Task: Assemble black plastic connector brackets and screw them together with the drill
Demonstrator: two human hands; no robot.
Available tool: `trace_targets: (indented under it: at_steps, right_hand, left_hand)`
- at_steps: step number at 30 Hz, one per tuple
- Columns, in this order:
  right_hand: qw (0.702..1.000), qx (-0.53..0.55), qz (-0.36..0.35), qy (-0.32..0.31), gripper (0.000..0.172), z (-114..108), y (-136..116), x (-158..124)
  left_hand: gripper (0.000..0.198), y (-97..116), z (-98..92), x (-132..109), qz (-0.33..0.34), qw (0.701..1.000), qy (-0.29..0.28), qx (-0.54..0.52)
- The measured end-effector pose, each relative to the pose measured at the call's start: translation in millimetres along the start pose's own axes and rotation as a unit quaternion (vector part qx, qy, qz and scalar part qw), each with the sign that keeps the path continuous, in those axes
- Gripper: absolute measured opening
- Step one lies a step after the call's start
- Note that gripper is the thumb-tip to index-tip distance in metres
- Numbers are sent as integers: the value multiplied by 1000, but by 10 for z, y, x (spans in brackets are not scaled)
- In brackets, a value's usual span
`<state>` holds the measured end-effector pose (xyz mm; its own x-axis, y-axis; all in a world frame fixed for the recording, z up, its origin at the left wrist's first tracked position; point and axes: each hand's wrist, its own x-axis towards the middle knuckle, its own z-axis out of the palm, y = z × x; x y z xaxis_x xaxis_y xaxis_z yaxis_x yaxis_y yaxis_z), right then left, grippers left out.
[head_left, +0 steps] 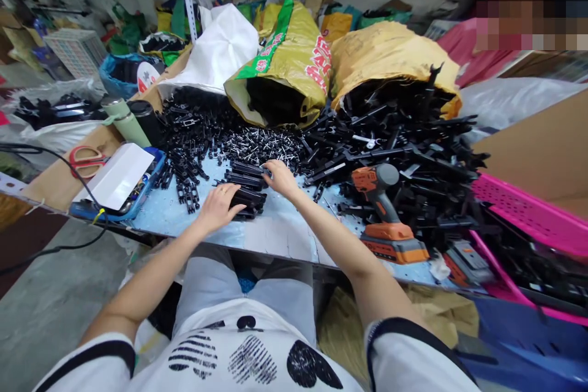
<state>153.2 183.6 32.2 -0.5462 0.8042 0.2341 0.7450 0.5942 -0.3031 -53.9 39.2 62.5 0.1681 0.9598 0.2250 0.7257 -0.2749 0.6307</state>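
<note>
Several long black plastic parts [243, 176] lie side by side in a small stack at the middle of the table. My left hand [217, 207] grips the near left end of this stack, its thumb toward the front. At the stack's far right end is my right hand [280, 177], with thumb and fingertips pinched together; whatever is between them is too small to make out. Just behind both hands spreads a pile of small silvery screws or pins [266, 146]. Small black linked pieces [186, 174] lie to the left.
An orange and grey cordless drill [379, 196] stands at the right, before a heap of black parts [413, 159]. A yellow-green sack [285, 67] opens at the back. Left are a blue tray [147, 187], scissors [87, 162] and a green bottle [124, 121]. A pink basket [528, 214] sits right.
</note>
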Motion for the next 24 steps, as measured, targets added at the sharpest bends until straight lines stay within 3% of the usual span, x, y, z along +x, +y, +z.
trace_targets:
  at_steps: [2,3,4,7,8,10,12,14,16,18,21,23,24]
  right_hand:
    - [996,-17,-25,-79,36,158,-90,333]
    - [994,-18,-35,-106,39,210,-112,459]
    - [991,-16,-45,-124,41,241,-118,561]
    - [983,-5,-79,-165,43,210,-66,781]
    - [977,8,-87,-192,45,171,-44,838]
    - [962,44,-74,-258,53,91,-37,922]
    - [962,60,-25,-266,69,46,-111,924]
    - [985,44,15,-164,73,50,-268,803]
    - [996,35,-12,-77,63,86,-463,571]
    - [991,38,-81,-95,56,119,-638,304]
    - [977,56,-110,-176,63,99,-781,22]
    - [964,153,-63,-208,66,27,-802,-57]
    - [943,231,-36,-235,65,-21,-806,-80]
  left_hand:
    - [36,94,135,-211,-157,970,6,-187]
    - [37,127,196,-322,-249,923,-15,-292]
    - [39,150,251,-423,-332,856,-48,-393]
    - [51,162,363,-602,-490,631,-96,-594]
    - [54,155,385,-605,-515,583,-77,-624]
    - [55,133,417,-537,-539,539,-2,-647]
    - [53,108,442,-419,-543,528,68,-650]
    - [48,81,468,-326,-545,518,98,-652]
    - [40,56,489,-307,-548,512,109,-653]
    - [30,42,494,-362,-546,519,119,-647]
    - [19,71,456,-491,-524,565,98,-630]
    - [20,135,399,-549,-478,630,91,-606]
    - [22,178,364,-563,-440,667,107,-592]
